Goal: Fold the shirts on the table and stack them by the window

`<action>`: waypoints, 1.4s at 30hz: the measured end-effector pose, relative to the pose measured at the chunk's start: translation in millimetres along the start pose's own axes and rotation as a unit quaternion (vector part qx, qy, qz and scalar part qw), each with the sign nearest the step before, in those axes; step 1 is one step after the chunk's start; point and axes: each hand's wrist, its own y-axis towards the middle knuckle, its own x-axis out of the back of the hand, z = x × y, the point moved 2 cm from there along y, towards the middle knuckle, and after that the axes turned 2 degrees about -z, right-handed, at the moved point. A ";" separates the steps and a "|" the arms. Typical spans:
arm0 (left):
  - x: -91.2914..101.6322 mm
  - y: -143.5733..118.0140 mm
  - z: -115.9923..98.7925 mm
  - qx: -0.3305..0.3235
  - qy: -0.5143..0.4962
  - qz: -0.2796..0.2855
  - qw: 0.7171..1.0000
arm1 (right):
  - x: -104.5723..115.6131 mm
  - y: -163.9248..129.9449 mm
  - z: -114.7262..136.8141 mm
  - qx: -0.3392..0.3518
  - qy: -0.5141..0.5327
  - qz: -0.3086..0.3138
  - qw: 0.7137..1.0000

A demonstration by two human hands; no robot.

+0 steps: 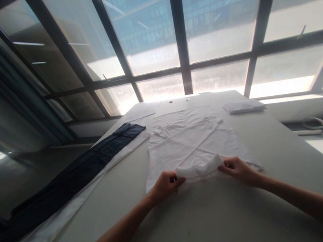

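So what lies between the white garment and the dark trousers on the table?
In the head view, only bare table separates the white garment from the dark trousers, apart from the white sheet under them.

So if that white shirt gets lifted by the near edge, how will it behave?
The white shirt will likely drape and sag: it lies wrinkled and flat on the table. Probably light, since the left hand and right hand pinch up its folded edge with fingertips alone. It won't roll.

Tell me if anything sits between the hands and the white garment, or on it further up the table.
Nothing visible does. The left hand and right hand already pinch the near edge of the white garment. Its surface is bare; the folded white cloth and dark garment lie off to the sides.
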 end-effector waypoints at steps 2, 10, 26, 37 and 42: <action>0.1 1.2 1.7 0.040 -0.014 -0.019 0.999 | -2.1 4.5 -5.7 -0.027 -0.009 -0.034 0.999; 0.3 9.9 12.2 0.032 0.067 -0.125 0.989 | -9.6 -1.6 -7.0 -0.028 -0.096 -0.085 0.991; -47.0 35.8 -48.0 -0.249 0.369 0.028 0.895 | -59.9 12.2 61.4 0.132 -0.227 -0.084 0.961; -49.8 22.7 -4.8 -0.156 0.408 0.034 0.899 | -56.5 10.2 23.4 0.104 -0.308 0.074 0.943; -36.9 2.4 8.6 -0.113 0.426 -0.005 0.898 | -29.1 0.3 3.6 0.073 -0.334 0.085 0.936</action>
